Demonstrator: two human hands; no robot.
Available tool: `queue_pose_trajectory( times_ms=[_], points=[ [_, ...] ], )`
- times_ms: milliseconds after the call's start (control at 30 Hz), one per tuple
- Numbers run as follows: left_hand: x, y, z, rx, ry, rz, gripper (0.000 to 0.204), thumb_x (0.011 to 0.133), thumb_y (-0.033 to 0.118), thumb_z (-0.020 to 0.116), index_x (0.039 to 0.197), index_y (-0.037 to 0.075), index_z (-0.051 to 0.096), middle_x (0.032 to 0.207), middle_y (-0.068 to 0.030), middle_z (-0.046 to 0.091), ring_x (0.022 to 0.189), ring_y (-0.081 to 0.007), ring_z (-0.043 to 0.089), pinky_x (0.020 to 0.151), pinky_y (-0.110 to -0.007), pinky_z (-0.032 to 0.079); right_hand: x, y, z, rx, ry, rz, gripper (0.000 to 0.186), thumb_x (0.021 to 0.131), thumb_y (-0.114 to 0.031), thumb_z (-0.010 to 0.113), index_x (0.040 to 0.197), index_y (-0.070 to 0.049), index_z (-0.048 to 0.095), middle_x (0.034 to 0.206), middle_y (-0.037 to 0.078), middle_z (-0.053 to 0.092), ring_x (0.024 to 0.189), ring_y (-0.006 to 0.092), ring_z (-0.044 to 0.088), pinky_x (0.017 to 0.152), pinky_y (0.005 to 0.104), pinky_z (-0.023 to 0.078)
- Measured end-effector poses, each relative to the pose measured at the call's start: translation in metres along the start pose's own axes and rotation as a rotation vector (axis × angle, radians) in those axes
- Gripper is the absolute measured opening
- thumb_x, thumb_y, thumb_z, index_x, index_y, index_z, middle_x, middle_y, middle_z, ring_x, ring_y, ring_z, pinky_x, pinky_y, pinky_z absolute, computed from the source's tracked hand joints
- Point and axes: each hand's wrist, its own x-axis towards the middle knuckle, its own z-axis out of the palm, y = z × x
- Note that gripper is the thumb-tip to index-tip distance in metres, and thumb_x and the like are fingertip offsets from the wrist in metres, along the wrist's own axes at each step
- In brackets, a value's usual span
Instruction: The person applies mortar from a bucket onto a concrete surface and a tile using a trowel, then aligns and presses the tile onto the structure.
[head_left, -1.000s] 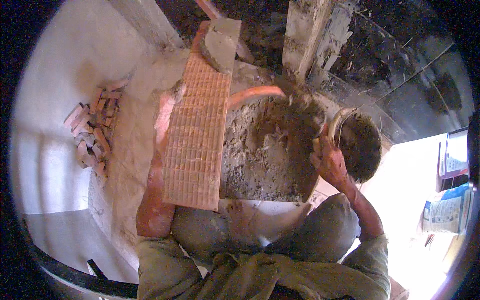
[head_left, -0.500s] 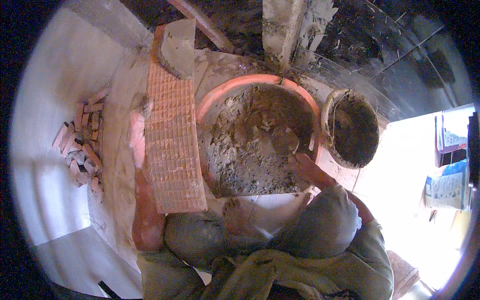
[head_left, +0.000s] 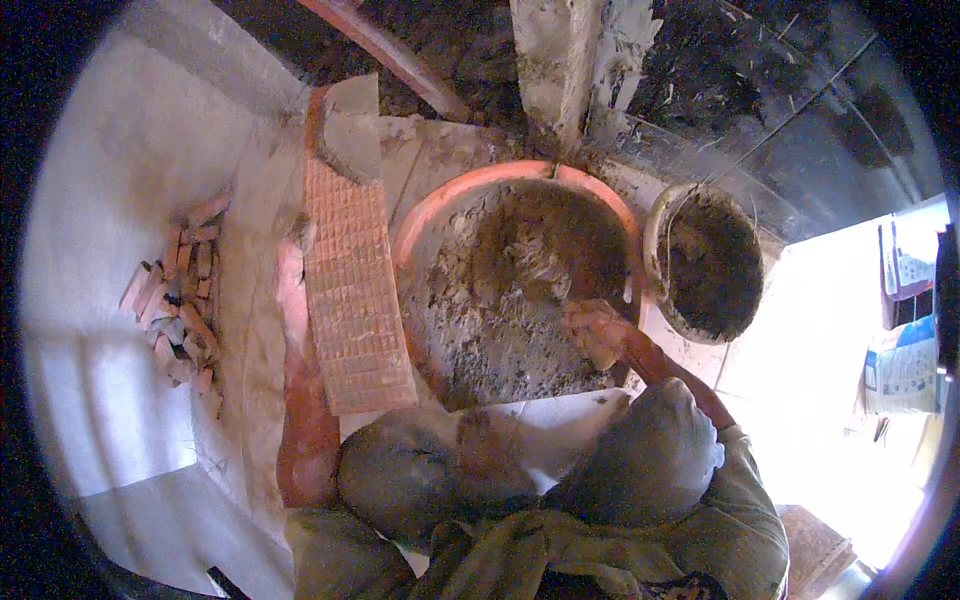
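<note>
My left hand (head_left: 291, 268) grips the left edge of a long terracotta tile (head_left: 355, 270) with a ridged, gridded face. Grey mortar (head_left: 352, 150) covers part of the tile's far end. To its right stands a round orange tub (head_left: 470, 178) filled with wet, lumpy mortar (head_left: 500, 310). My right hand (head_left: 597, 332) is over the tub's right side, its fingers curled. Whatever it holds cannot be made out against the mortar.
A round, mortar-crusted pan (head_left: 710, 265) with a thin wire stands right of the tub. Broken brick pieces (head_left: 180, 310) are heaped at the left by the pale wall (head_left: 110, 220). A post (head_left: 560, 70) rises behind the tub. Bags (head_left: 900, 365) stand far right.
The near end of the tile has risen slightly in view and its far end has dropped. My right hand has shifted a little left over the mortar, its fingers now more curled.
</note>
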Motion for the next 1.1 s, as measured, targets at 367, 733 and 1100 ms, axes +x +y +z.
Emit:
queue_pose_trajectory(
  times_ms=[367,733,1100],
  points=[
    [0.008,-0.005,0.019,0.299,0.402,0.187,0.049,0.090,0.045,0.046,0.113,0.003,0.055,0.100,-0.0109,0.063,0.082,-0.0202,0.061,0.072,-0.035,0.052,-0.011,-0.106,-0.002,0.391,0.169,0.361,0.044,0.073,-0.023,0.070,0.105,0.000,0.053,0.085,0.003,0.058,0.073,0.0143,0.055,0.063,0.0298,0.046],
    [0.009,-0.007,0.058,-0.155,-0.074,-0.016,0.047,0.091,0.042,0.040,0.115,0.003,0.052,0.100,-0.0106,0.062,0.078,-0.0168,0.060,0.068,-0.032,0.052,0.034,-0.245,0.011,-0.504,0.226,-0.174,0.033,0.075,-0.014,0.069,0.099,-0.002,0.049,0.080,0.012,0.056,0.070,0.0259,0.059,0.060,0.0389,0.047],
    [0.008,0.010,0.075,0.085,0.123,0.012,0.040,0.093,0.039,0.039,0.107,0.006,0.057,0.091,-0.0059,0.062,0.077,-0.0150,0.060,0.067,-0.032,0.051,0.074,-0.136,0.024,-1.080,0.548,-0.629,0.038,0.072,-0.007,0.055,0.108,0.003,0.045,0.101,0.025,0.049,0.076,0.0376,0.058,0.056,0.0417,0.051]
  ],
)
